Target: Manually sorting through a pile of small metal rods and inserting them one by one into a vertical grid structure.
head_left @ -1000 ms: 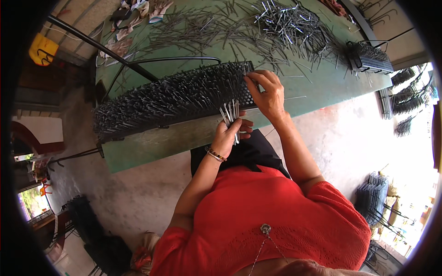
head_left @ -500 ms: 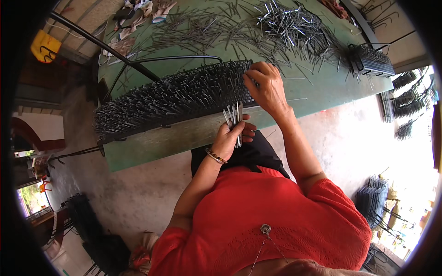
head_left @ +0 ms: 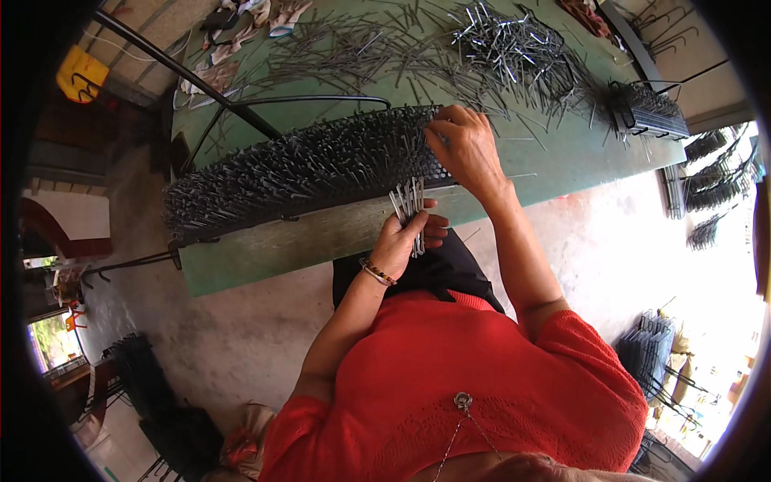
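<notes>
A long black rack lies along the table's near edge, its top bristling with thin metal rods set upright in rows. At its right end some holes show bare. My left hand is closed round a small bundle of silvery metal rods, thumb across them, just in front of the rack's right part. Over the rack's right end, my right hand has thumb and forefinger pinched together. Whatever sits between those fingertips is too small or hidden to make out.
The green table bears many loose rods and a heap of rods at the back. A smaller rack stands at its right end. A black bar slants over the left side. Gloves lie far left.
My right hand has shifted very slightly at the rack's right end, still pinched. The left hand keeps its bundle of metal rods in the same place.
</notes>
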A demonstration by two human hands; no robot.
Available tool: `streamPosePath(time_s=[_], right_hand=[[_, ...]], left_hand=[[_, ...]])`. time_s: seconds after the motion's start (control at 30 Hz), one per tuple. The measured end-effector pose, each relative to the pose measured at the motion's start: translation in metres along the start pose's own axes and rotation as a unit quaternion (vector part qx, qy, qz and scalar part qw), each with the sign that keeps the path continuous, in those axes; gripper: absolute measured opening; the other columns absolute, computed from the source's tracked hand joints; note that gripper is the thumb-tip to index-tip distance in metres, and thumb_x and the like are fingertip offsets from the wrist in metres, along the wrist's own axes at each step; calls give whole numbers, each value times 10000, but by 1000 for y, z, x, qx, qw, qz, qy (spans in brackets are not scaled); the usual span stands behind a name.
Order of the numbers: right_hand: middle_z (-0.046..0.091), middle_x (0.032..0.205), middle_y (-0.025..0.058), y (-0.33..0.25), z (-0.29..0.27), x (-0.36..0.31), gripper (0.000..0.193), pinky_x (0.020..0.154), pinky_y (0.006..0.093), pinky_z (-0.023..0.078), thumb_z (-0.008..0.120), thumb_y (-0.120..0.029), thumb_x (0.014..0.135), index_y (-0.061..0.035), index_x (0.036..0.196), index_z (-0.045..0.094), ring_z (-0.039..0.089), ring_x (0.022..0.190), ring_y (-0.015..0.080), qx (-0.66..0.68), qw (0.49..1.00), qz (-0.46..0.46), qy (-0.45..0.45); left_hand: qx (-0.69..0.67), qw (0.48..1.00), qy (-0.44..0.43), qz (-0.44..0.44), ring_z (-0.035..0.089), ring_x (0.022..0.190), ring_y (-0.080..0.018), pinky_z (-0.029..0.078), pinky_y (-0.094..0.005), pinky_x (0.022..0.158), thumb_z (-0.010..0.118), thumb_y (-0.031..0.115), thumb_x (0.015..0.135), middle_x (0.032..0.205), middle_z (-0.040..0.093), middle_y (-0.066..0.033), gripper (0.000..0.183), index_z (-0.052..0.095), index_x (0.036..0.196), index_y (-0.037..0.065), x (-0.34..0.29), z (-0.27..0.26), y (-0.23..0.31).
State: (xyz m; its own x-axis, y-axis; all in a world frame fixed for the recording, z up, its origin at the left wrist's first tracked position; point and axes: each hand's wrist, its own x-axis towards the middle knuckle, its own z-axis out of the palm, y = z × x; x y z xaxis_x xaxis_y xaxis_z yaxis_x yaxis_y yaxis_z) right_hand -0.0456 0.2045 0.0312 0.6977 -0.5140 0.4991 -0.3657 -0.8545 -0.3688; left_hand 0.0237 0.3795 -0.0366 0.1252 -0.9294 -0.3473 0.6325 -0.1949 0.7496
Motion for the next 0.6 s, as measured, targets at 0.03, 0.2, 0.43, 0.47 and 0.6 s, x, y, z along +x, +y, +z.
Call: streamPosePath(time_s=[0.03,0.2,0.43,0.47,0.6], right_hand=[[609,899,71,0,0,-1,112,785,380,429,665,-122,763,-42,841,677,577,865,260,6,1000,7,-2],[617,920,76,5,3,-6,129,813,385,431,676,-123,756,-48,860,681,581,898,266,12,1000,16,8],[634,909,88,-5,-14,-11,166,681,332,484,692,-125,775,-14,897,675,616,805,251,141,988,69,11],[634,909,88,-8,-16,-16,166,681,332,484,692,-125,775,-14,897,675,616,805,251,141,988,69,11],[637,795,87,-16,-15,-34,167,596,289,478,692,-151,806,-2,880,682,622,692,176,245,959,82,-114]], left_hand=[[-11,1000,1,-2,648,831,-180,544,-293,682,462,208,973,985,647,-137,286,497,1196,33,0,-1,0],[-28,1000,-1,-8,649,854,-192,549,-306,711,457,208,975,994,645,-140,286,496,1195,29,1,1,1],[-38,999,-17,2,644,871,-191,543,-307,728,447,207,978,1007,644,-141,289,493,1198,26,0,3,4],[-39,999,-19,11,643,873,-190,542,-307,731,445,208,978,1007,644,-140,290,492,1199,26,0,4,6],[-41,998,-19,32,643,871,-190,540,-309,738,445,210,978,1008,643,-139,295,489,1201,22,1,9,13]])
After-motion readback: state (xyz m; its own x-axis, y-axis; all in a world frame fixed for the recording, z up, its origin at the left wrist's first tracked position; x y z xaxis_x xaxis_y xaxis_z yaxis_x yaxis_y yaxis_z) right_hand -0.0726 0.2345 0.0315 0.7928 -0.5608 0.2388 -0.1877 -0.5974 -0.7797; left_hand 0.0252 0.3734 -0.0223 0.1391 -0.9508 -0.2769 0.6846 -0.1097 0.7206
